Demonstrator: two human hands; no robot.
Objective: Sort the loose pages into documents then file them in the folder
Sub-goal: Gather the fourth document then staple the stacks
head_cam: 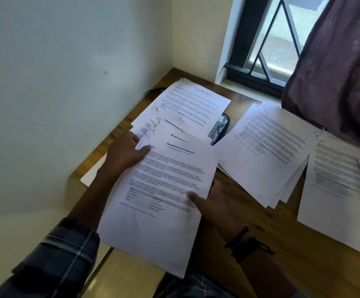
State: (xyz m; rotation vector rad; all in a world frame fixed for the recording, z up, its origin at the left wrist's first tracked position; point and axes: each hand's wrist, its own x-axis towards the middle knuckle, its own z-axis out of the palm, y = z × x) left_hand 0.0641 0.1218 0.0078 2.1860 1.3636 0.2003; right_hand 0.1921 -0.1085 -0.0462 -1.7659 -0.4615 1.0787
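One head-worn wide-angle view looks forward and down, close over the desk (271,229), toward the window (282,39).

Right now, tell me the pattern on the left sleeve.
Left sleeve: dark plaid with pale lines; head view.

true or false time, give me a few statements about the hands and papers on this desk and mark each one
1. The top page of the document in the hands is headed Sample Financial Statement. True.
2. The right hand lies flat on the table, holding nothing. False: its thumb presses on the document's right edge with the fingers underneath, so it grips the document.
3. More stacks of pages lie on the table to the right of the document. True.
4. The left hand holds a pen. False: it holds the document's top-left corner, and no pen shows.
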